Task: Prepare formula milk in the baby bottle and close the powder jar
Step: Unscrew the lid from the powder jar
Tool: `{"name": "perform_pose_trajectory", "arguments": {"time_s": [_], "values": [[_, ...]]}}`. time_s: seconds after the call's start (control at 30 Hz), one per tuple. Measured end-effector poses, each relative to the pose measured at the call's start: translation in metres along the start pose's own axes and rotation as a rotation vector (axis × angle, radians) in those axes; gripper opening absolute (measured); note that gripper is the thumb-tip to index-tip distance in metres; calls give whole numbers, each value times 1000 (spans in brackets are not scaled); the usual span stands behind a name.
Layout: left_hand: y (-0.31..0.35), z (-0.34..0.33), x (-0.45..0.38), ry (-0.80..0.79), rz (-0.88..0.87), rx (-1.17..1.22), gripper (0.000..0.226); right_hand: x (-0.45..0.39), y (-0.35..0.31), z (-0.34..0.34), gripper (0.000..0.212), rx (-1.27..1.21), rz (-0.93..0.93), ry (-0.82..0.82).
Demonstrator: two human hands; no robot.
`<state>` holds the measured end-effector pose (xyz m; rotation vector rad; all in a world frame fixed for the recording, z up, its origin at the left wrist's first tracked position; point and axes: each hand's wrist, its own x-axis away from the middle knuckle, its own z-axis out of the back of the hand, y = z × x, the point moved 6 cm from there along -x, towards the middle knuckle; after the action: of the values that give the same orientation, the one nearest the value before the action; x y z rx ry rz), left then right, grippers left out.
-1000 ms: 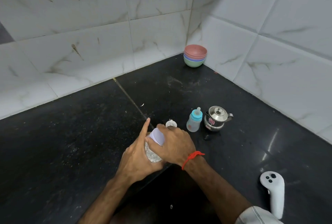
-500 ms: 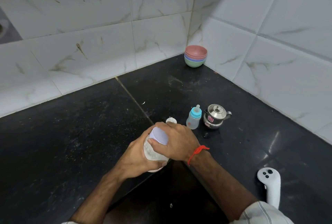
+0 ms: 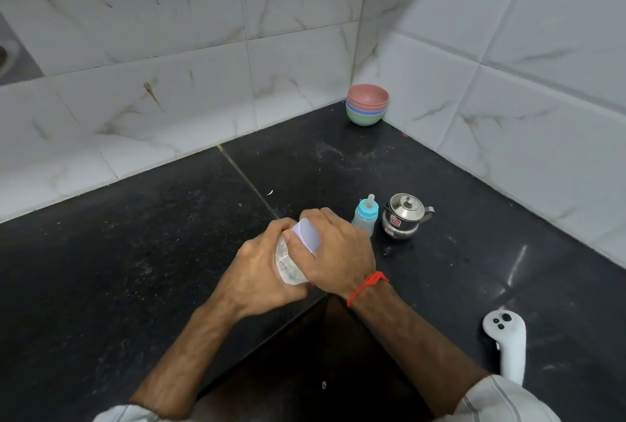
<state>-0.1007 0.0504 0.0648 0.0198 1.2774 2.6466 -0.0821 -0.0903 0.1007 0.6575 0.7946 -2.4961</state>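
**A:** ok so where's the powder jar [image 3: 288,264] right now?

**B:** Above the near edge of the black counter [image 3: 135,252], tilted. The left hand [image 3: 257,272] is wrapped round its clear body from the left, and the right hand [image 3: 333,252] is curled over the pale purple lid [image 3: 307,235] on top.

**A:** and the baby bottle [image 3: 366,218]?

**B:** Upright just right of the hands, blue collar, teat on. A small steel pot [image 3: 404,216] with a lid stands just beside it on the right.

**A:** anything else around?

**B:** Stack of coloured bowls [image 3: 367,109] far back in the tiled corner, and a white controller [image 3: 506,343] lying near right. Red thread [image 3: 367,286] on the right wrist too.
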Motion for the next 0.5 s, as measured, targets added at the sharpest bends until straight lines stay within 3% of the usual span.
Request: {"name": "perform_pose_trajectory", "arguments": {"time_s": [0.1, 0.23, 0.33, 0.4, 0.5], "values": [[-8, -6, -1, -115, -3, 175, 76, -5, -12, 5, 47, -7, 277, -81], [-9, -12, 4, -93, 17, 255, 93, -22, -8, 5, 48, -53, 387, -409], [-8, -4, 0, 20, 26, 183, 103, -27, 7, 7, 74, -411, 217, -762], [-7, 0, -2, 56, 25, 117, 105, -26, 14, 6, 80, -538, 25, -796], [-5, -2, -3, 64, 21, 42, 102, -29, 27, 1, 80, -94, -129, -662]]}}
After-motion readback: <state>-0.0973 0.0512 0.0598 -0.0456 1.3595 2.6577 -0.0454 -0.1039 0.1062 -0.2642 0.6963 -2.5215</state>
